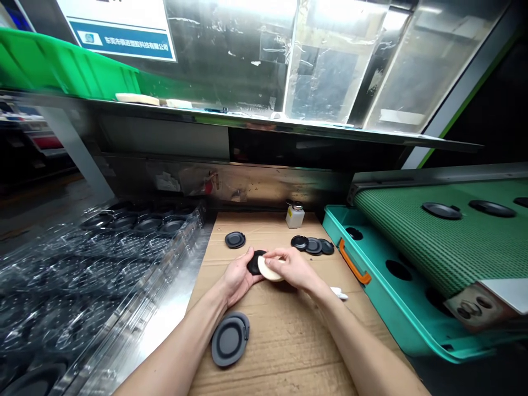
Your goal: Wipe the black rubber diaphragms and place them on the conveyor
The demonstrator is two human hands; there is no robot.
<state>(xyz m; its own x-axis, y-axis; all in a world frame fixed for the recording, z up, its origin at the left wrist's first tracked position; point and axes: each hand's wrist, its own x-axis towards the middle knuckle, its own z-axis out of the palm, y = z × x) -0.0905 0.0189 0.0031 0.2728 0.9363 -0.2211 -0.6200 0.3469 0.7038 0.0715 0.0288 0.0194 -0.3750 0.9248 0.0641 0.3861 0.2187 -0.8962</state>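
Over the middle of a cardboard sheet [280, 341], my left hand [238, 278] is closed on the edge of a round black plastic part [254, 263]. My right hand [295, 267] grips a cream-coloured round pad [269, 270] and holds it against that part, covering its right side. Two grey round parts [229, 341] lie overlapped near my left forearm. Another dark round part [235, 240] rests beyond my left hand. Several more overlap in a row [313, 246] beyond my right hand. A small white object [339, 293] lies partly behind my right forearm.
A small white bottle [295, 215] stands at the cardboard's back edge. Clear plastic trays [124, 275] with black parts are stacked at left. A teal bin [388, 319] with an orange handle sits at right, under a green conveyor belt [462, 242] carrying black parts. A shelf [256, 122] spans above.
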